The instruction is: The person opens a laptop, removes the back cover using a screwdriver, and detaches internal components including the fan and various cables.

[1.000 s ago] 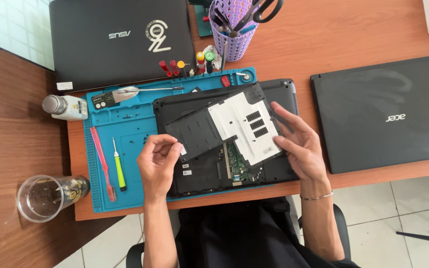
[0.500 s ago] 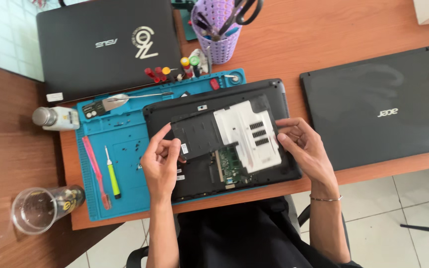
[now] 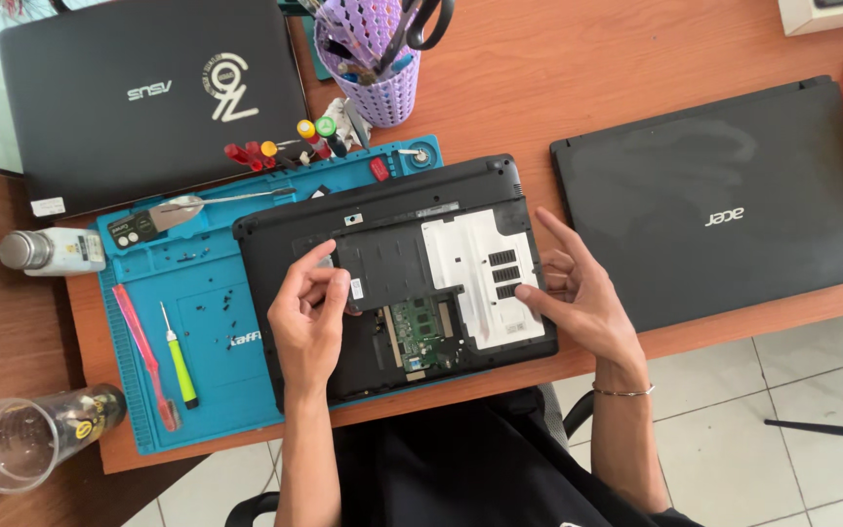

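A black laptop (image 3: 290, 234) lies upside down on a blue work mat (image 3: 197, 322), with its green circuit board (image 3: 420, 334) exposed. Over the opening lies a loose access cover (image 3: 475, 278), part dark and part pale. My left hand (image 3: 309, 322) pinches the cover's dark left edge with curled fingers. At the pale right edge, my right hand (image 3: 582, 298) grips with thumb and fingers, the index finger pointing away.
Two closed black laptops lie at the back left (image 3: 148, 98) and at the right (image 3: 724, 195). A purple tool cup (image 3: 373, 68), small screwdrivers (image 3: 280, 146), a green screwdriver (image 3: 180, 361), a red spudger (image 3: 143, 351), a white bottle (image 3: 51, 251) and a glass (image 3: 21, 444) surround the mat.
The cover was tilted up above the laptop a second ago; both hands have brought it down flatter over the opening. My view has shifted slightly.
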